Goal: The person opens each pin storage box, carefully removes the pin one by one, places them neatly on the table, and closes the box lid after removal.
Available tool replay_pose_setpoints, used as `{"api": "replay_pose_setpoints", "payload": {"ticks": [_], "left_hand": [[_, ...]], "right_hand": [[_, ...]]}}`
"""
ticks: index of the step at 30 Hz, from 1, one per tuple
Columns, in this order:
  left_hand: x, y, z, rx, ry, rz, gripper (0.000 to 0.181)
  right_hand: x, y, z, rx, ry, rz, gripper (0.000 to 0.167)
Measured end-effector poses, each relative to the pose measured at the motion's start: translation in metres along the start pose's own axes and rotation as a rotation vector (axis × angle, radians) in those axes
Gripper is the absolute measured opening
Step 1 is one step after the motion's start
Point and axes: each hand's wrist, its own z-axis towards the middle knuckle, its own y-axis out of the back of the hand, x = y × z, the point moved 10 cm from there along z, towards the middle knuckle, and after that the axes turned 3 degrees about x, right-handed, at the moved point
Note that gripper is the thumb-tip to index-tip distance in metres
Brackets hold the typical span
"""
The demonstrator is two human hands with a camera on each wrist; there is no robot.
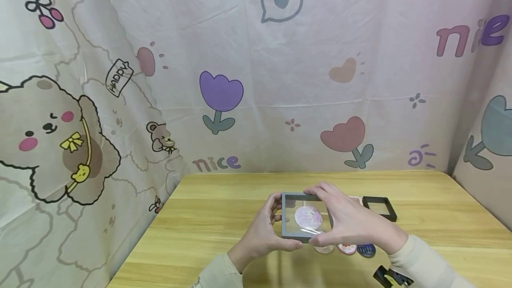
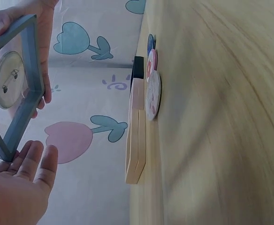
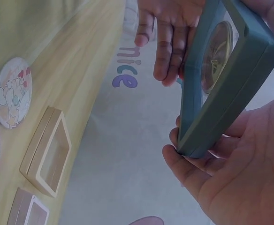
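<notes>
Both hands hold up a grey-blue display frame (image 1: 283, 217) with a clear film window, above the table. Suspended in the window is a round pink-and-white pin badge (image 1: 309, 218); the left wrist view shows its back with a safety pin (image 2: 10, 80). My left hand (image 1: 262, 230) holds the frame's left side, thumb low in front and fingers behind. My right hand (image 1: 352, 221) grips the right side, fingers over the top edge and thumb at the bottom corner, covering part of the window.
Below the frame on the wooden table (image 1: 192, 230) lie round badges, including a dark blue badge (image 1: 366, 250) and a patterned badge (image 3: 13, 93). Behind stand a beige frame (image 3: 52, 154), a pink frame (image 3: 29, 211) and a black frame (image 1: 390, 212). A small black object (image 1: 392, 275) lies near my right forearm.
</notes>
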Motion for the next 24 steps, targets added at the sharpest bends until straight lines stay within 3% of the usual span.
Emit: {"api": "replay_pose_setpoints", "payload": {"ticks": [12, 24], "left_hand": [[0.009, -0.001, -0.004, 0.02, 0.027, 0.011, 0.104], [0.019, 0.002, -0.006, -0.012, 0.055, 0.004, 0.11]], "right_hand": [[-0.002, -0.003, 0.0, 0.069, -0.016, 0.024, 0.094], [-0.004, 0.018, -0.001, 0.066, -0.001, 0.094, 0.087]]}}
